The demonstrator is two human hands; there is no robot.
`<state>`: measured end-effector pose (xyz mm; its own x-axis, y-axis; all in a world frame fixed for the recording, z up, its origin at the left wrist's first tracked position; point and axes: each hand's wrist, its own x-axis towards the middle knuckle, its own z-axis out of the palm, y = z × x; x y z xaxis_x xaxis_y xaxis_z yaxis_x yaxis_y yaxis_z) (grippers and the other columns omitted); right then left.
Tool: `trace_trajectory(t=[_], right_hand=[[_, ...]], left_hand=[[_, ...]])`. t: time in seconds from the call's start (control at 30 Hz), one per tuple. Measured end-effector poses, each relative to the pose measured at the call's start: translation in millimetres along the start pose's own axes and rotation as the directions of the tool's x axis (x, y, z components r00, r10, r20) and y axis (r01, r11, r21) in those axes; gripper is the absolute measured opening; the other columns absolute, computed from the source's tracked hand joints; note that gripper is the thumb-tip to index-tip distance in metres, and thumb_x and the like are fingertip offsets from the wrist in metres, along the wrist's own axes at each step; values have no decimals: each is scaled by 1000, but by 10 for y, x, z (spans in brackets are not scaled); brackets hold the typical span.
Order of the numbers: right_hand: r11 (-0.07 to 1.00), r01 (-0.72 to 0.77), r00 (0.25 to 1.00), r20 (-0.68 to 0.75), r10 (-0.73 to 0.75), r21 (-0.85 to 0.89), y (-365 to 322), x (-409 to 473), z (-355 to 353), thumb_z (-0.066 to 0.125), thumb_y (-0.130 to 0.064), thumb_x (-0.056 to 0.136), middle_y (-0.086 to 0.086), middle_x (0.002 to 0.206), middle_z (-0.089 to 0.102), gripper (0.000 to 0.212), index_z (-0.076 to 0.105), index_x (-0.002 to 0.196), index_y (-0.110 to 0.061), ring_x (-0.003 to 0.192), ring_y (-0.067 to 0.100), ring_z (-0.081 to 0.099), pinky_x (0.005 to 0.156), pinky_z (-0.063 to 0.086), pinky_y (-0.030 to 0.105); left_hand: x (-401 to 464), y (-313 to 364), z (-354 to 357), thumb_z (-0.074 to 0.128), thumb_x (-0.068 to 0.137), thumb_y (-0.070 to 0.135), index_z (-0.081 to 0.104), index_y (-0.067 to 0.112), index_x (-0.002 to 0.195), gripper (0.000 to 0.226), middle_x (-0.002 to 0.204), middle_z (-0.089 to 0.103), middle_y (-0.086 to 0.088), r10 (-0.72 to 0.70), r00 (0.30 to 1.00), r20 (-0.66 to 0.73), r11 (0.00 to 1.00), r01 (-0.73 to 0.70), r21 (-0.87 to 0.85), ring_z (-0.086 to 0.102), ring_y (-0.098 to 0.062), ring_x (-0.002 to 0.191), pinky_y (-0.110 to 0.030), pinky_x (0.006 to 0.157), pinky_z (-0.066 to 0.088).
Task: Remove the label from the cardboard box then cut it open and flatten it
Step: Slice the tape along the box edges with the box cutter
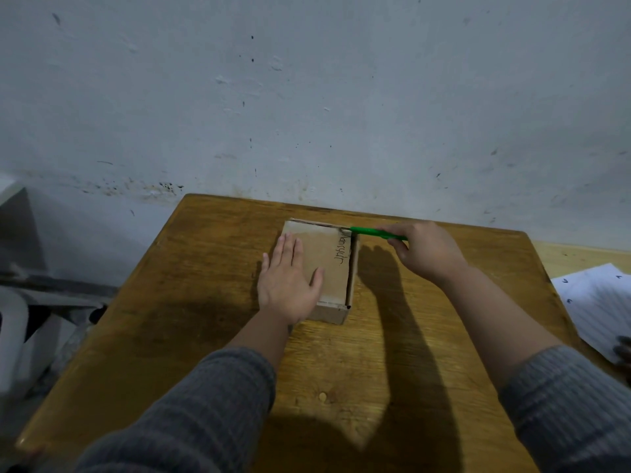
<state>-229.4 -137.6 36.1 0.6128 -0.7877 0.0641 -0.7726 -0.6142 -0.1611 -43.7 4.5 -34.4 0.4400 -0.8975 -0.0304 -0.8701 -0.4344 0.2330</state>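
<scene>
A small brown cardboard box (329, 264) lies on the wooden table (205, 302), with handwriting along the right side of its top. A dark slit runs along the top's right edge. My left hand (288, 281) rests flat on the left part of the top, fingers spread. My right hand (423, 250) grips a green-handled cutter (368, 232), whose tip touches the box's far right corner. No label shows on the visible faces.
The table's far edge stands against a stained white wall (307, 97). White lined papers (601, 302) lie at the right, on a neighbouring surface. Grey and white objects (20, 319) sit beyond the left edge. Bare tabletop lies in front of the box.
</scene>
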Motion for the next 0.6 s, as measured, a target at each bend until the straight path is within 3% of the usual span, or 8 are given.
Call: trace_trajectory(t=[0.13,0.23,0.37,0.43,0.53,0.6], right_hand=[[996,-49,999,13,48,75,78,-83,-32,51,-25,93,1,97,71,36,55,126,-39,52,6,48,43,35,22],[968,-84,994,-48,98,236,44,-151,-58,54,-25,92,2,89,69,35,57,125,-34,54,9,52,43,35,22],[870,-138,979,-68,192,473,-85,-190,-21,60,-31,89,-2,97,70,33,60,121,-35,67,11,61,53,49,25],[823,-192,963,-58,262,534,-143,-193,33,60,-30,89,-3,93,71,35,58,124,-32,68,8,61,55,49,24],[786,-238,950,-31,309,570,-211,-218,105,59,-30,89,-4,89,70,39,53,128,-31,57,4,53,46,38,17],[786,-246,953,-5,302,567,-251,-259,128,59,-30,89,-3,94,71,38,55,127,-30,59,4,54,47,40,17]], left_hand=[[6,-3,6,16,95,57,0,14,152,73,160,-8,-3,-1,1000,-5,1000,1,-10,-11,-15,147,-41,120,-1],[19,6,2,18,96,55,3,14,152,72,161,-5,-4,-5,1000,-15,1000,4,-27,-8,-16,147,-40,120,0],[118,45,-29,22,96,54,5,13,152,71,161,-4,-4,-23,1000,-9,998,22,-65,-7,-16,147,-39,121,1],[212,81,-44,24,96,54,6,12,152,72,161,-3,-4,-30,1000,-2,995,30,-94,-7,-17,147,-38,120,0],[281,103,-72,31,96,54,10,12,151,73,161,0,-4,-14,1000,14,976,17,-218,-5,-16,147,-37,120,1],[247,39,-150,37,94,57,13,13,151,76,161,3,-1,57,997,47,935,-36,-353,-2,-14,147,-38,120,3]])
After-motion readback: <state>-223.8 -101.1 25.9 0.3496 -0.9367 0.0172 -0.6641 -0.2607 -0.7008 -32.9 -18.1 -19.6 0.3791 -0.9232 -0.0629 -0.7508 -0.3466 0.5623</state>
